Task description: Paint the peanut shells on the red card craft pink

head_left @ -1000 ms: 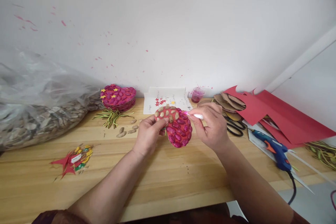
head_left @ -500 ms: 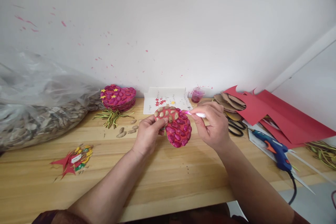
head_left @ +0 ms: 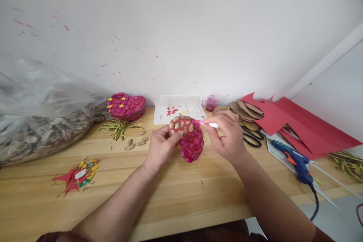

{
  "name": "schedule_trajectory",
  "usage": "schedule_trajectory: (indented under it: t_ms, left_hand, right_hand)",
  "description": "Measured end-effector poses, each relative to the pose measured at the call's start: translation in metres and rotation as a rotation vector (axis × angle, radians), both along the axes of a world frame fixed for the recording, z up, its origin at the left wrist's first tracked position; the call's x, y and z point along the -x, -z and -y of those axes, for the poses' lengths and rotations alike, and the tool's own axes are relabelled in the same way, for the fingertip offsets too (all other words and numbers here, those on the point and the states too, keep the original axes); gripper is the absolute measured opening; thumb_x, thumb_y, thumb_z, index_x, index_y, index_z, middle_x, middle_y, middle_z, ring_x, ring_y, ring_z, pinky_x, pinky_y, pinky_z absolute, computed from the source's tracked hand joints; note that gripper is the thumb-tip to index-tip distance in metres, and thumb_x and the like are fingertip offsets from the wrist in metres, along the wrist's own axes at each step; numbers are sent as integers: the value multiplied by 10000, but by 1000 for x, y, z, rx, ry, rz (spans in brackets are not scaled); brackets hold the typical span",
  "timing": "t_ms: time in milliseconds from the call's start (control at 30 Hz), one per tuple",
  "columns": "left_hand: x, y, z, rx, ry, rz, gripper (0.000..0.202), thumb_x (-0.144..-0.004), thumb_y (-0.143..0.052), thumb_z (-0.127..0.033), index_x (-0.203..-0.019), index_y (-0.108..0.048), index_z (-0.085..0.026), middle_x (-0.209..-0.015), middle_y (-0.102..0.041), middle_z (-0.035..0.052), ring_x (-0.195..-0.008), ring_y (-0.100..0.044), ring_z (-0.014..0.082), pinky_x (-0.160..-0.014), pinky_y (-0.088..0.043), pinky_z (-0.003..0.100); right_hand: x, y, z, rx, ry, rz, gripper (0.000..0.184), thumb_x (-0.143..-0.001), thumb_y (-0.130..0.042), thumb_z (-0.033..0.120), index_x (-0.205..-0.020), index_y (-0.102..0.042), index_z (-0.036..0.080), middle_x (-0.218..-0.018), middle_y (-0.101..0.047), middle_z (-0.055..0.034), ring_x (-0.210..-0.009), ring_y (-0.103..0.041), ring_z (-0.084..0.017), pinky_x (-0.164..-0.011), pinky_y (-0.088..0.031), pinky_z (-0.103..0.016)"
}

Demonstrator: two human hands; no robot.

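Observation:
My left hand (head_left: 162,144) pinches the left edge of a red card shape (head_left: 186,121), thumb on top, and holds it above the table. Peanut shells are stuck over it: those on the lower and right part are painted wet-looking magenta, those toward the upper left are bare tan. In my right hand (head_left: 227,136) is a small paintbrush (head_left: 211,124) with a white handle and a magenta tip. The tip touches the shape near its top right edge. Several loose peanut shells (head_left: 141,143) lie on the table left of my left hand.
A stack of magenta peanut-covered shapes (head_left: 126,107) with yellow stars stands back left, beside a bulging clear bag (head_left: 42,136). A cup of magenta paint (head_left: 211,103) is by the wall. Scissors (head_left: 252,137), red card (head_left: 306,128) and a blue glue gun (head_left: 297,162) lie right.
The held shape has turned and tilted in my left hand, so it looks narrower. The brush tip has moved slightly left along its top edge. The view has shifted a little.

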State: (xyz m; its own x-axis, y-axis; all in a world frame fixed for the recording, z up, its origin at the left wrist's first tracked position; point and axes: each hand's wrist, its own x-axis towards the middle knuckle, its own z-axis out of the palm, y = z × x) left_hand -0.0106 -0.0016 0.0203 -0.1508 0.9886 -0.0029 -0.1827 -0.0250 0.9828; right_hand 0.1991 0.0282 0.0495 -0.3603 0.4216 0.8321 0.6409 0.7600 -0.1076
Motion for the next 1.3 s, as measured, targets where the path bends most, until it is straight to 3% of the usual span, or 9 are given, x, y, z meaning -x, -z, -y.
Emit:
schedule_trajectory:
  t_ms: [167, 267, 400, 533, 633, 767, 900, 1033, 1300]
  left_hand:
    - [1, -1, -2, 1, -11, 11, 324, -609, -882, -436, -657, -724, -157, -619, -636, 10, -587, -494, 135, -555, -409, 251]
    - [1, 5, -4, -4, -16, 9, 359, -635, -897, -458, -636, -699, -159, -617, -621, 6, -587, -473, 127, -562, -411, 248]
    - [0, 15, -5, 27, -15, 54, 385, -656, -915, -487, -719, -735, -153, -674, -653, 18, -608, -485, 128, -583, -426, 245]
    - [-2, 18, -5, 47, -10, 87, 424, -644, -933, -510, -734, -740, -142, -694, -667, 25, -605, -475, 118, -585, -425, 239]
    - [-2, 17, -5, 60, -11, 92, 442, -627, -942, -520, -730, -740, -140, -683, -661, 22, -598, -471, 117, -577, -422, 238]
    - [-1, 18, -6, 78, -24, 77, 475, -607, -940, -548, -752, -754, -136, -721, -682, 32, -615, -489, 123, -573, -439, 238]
    - [-1, 21, -8, 88, -26, 63, 478, -608, -935, -554, -776, -768, -138, -732, -691, 38, -629, -495, 127, -570, -447, 235]
    - [0, 22, -10, 81, -21, 55, 476, -619, -932, -555, -781, -777, -136, -745, -706, 47, -637, -506, 127, -575, -456, 234]
    - [-1, 21, -10, 78, -5, 69, 506, -599, -942, -571, -789, -781, -130, -737, -713, 43, -628, -506, 118, -576, -461, 230]
  right_hand:
    - [-4, 1, -1, 31, 9, -85, 75, -995, -630, 224, -962, -694, 246, -862, -764, -19, -859, -674, -205, -849, -459, -401]
    - [-13, 3, -11, 141, 41, -330, 112, -1013, -626, 314, -997, -707, 239, -907, -760, -32, -823, -685, -192, -793, -507, -366]
    - [-35, -5, -48, 247, 223, -625, 291, -986, -635, 494, -978, -711, 213, -774, -701, -12, -660, -615, -164, -635, -479, -308]
    - [-52, -25, -98, 409, 543, -389, 314, -1018, -525, 455, -1049, -708, 203, -883, -737, -38, -737, -630, -176, -721, -491, -324]
    - [-51, -33, -127, 518, 621, -267, 270, -977, -586, 418, -988, -739, 196, -887, -759, -63, -808, -650, -212, -776, -481, -346]
    - [-39, -24, -150, 648, 689, -115, 229, -929, -641, 384, -856, -763, 205, -932, -781, -100, -983, -659, -275, -872, -471, -378]
    - [-31, -11, -160, 754, 753, -14, 247, -915, -664, 417, -834, -780, 215, -1006, -789, -128, -1159, -624, -339, -953, -461, -430]
    - [-30, -13, -162, 783, 774, 26, 262, -933, -639, 437, -883, -789, 228, -1061, -791, -124, -1233, -591, -361, -995, -446, -469]
    - [-31, -22, -153, 717, 737, 3, 261, -955, -608, 437, -939, -781, 243, -1064, -797, -92, -1138, -631, -314, -975, -445, -444]
